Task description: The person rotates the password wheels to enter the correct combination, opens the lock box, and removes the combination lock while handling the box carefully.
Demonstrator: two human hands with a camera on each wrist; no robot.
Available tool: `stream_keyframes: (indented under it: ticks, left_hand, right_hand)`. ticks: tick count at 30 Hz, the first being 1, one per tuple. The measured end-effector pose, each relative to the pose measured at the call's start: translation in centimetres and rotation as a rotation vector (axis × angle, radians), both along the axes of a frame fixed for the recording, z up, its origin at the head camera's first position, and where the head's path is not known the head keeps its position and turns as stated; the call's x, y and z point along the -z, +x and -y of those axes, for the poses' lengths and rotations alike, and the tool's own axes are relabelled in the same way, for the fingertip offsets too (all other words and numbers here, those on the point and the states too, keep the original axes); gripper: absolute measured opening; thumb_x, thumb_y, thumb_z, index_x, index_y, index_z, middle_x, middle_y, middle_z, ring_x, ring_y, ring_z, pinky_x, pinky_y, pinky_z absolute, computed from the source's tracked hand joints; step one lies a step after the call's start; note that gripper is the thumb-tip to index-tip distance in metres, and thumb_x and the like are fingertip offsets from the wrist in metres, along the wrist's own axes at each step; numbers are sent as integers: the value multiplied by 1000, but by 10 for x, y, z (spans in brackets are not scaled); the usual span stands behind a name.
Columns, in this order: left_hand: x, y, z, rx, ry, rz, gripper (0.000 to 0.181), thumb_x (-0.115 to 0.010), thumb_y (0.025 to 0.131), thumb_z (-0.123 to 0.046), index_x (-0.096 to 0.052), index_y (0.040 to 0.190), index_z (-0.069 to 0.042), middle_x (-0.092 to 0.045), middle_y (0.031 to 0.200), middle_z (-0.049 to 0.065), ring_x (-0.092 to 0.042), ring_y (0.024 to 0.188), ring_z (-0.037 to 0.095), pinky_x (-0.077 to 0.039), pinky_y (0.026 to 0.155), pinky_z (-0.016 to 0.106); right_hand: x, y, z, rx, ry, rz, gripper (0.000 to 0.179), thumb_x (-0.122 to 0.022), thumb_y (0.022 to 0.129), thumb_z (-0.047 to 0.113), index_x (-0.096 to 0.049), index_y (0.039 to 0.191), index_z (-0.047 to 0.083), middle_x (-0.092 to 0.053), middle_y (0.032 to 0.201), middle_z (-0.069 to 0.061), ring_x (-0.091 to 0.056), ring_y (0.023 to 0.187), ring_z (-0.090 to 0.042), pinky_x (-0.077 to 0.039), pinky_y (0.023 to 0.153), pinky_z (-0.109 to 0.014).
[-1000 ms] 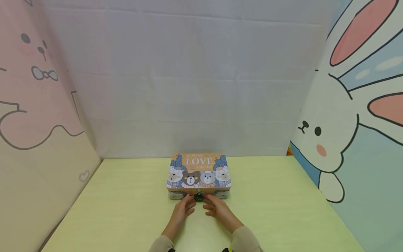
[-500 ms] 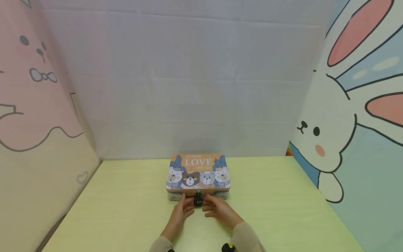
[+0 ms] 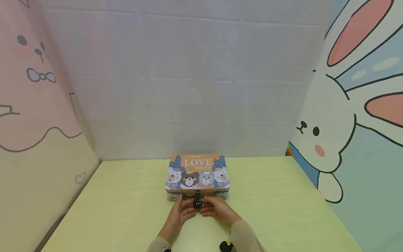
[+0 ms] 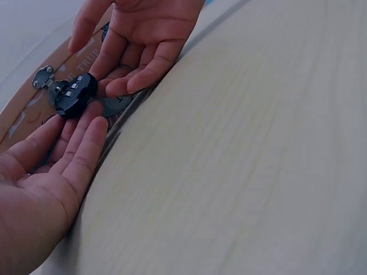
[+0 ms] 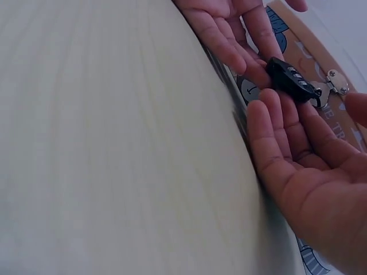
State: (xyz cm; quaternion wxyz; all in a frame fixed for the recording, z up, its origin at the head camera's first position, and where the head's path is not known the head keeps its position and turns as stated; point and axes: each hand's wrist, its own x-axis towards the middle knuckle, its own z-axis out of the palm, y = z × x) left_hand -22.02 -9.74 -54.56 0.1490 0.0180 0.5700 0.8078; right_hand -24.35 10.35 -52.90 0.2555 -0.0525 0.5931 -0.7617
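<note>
A black combination padlock with number dials hangs from the metal clasp at the front of a tin box. The box lid is closed and carries bears and the word LOVE. My left hand lies palm up at one side of the padlock, fingertips against its lower end. From the other side, my right hand touches the padlock with its extended fingers, the thumb held apart from it. Neither hand wraps round the padlock; its dials face up between the fingertips.
The box stands on a pale yellow-green table, close to a white cloth backdrop. Printed side panels flank the table. A black object with a yellow part shows beside my right sleeve.
The padlock has tilted up and out from the box front, its dials coming into sight. Both hands stay at its sides, shifting slightly toward me.
</note>
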Motion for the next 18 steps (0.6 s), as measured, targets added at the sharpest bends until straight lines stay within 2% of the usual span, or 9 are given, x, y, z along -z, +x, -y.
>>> stream_keyframes:
  ticks: [5, 10, 18]
  left_hand:
    - [2, -1, 3, 4, 51, 28, 79, -23, 108, -48, -36, 137, 25, -63, 113, 15, -66, 97, 20, -58, 91, 37]
    - [6, -4, 4, 12, 78, 30, 73, -24, 109, -42, -39, 135, 24, -65, 106, 11, -67, 94, 19, -59, 88, 36]
    - [9, -8, 1, -10, 37, 41, 40, -42, 107, -18, -55, 126, 14, -64, 96, 6, -69, 87, 16, -61, 82, 35]
  right_hand:
    - [2, -2, 1, -10, -14, 0, 31, -50, 102, 17, -61, 113, -10, -67, 90, -7, -64, 80, -15, -57, 70, -25]
    - [6, -3, 3, -17, 3, -25, 19, -54, 98, 11, -65, 102, -5, -65, 85, -6, -63, 76, -13, -54, 64, -22]
    - [8, -2, 4, -1, 37, -68, 14, -57, 93, -1, -63, 102, -11, -63, 79, -5, -61, 69, -11, -54, 59, -19]
